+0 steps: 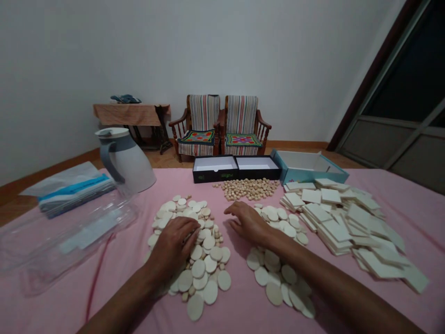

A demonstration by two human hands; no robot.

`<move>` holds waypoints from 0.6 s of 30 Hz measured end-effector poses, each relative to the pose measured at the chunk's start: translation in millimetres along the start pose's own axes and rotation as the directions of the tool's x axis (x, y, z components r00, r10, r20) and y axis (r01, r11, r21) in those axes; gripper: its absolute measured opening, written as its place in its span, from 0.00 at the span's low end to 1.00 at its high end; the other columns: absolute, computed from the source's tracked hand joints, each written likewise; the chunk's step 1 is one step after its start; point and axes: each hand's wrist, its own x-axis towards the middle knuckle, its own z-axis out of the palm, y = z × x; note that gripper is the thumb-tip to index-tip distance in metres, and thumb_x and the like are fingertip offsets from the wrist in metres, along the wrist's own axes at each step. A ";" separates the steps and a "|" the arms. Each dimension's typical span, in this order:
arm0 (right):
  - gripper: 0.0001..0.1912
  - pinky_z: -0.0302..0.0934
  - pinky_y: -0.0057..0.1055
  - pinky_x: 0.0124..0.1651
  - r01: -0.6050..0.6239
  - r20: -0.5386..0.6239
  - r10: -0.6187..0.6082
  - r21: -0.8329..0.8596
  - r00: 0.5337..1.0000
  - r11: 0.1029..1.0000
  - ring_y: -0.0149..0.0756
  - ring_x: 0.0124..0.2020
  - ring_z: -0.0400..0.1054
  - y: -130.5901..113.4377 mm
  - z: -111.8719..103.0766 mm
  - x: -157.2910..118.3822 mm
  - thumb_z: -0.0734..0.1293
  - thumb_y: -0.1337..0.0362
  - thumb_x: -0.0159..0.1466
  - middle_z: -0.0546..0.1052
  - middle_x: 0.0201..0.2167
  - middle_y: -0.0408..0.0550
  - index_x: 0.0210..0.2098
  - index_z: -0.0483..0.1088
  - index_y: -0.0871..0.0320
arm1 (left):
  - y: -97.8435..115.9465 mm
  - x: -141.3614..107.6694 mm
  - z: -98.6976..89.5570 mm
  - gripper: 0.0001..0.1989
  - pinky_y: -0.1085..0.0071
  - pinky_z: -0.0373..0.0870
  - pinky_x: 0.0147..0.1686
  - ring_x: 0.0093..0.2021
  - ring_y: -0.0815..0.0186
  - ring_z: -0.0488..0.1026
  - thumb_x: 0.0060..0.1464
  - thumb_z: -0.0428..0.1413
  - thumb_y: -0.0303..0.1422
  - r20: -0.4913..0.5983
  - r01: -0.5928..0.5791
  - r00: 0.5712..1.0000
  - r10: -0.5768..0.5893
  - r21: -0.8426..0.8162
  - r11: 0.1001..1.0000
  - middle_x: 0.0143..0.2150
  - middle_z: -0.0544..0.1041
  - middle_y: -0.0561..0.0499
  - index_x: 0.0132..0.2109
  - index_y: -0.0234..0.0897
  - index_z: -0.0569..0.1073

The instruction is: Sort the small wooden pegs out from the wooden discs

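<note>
My left hand [175,243] rests on the left pile of round wooden discs [200,269], its fingers curled down among them. Whatever lies under those fingertips is hidden. Small wooden beads are mixed in between these discs. Over the pink cloth, between two disc piles, my right hand [248,223] reaches left with thumb and fingers apart and nothing visible in it. My right forearm crosses above the right pile of discs [274,293] and hides part of it. Just beyond the right hand lies a heap of small wooden beads [249,189].
Square wooden tiles [333,227] are heaped at the right. Behind the beads stand a black open box [215,175] and a light-blue box [313,175]. A white jug [130,162], a tissue pack [76,192] and clear plastic packaging [90,232] occupy the left side.
</note>
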 end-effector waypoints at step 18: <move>0.10 0.58 0.31 0.41 -0.026 0.107 0.035 -0.078 0.994 0.997 0.37 0.38 0.66 4.3 -4.9 39.9 0.64 0.75 0.54 0.73 0.35 0.50 0.37 0.70 0.61 | -2.9 -2.8 4.0 0.10 0.62 0.67 0.43 0.41 0.60 0.71 0.63 0.48 0.31 0.069 -0.009 0.998 0.011 -0.027 1.000 0.39 0.76 0.45 0.41 0.37 0.74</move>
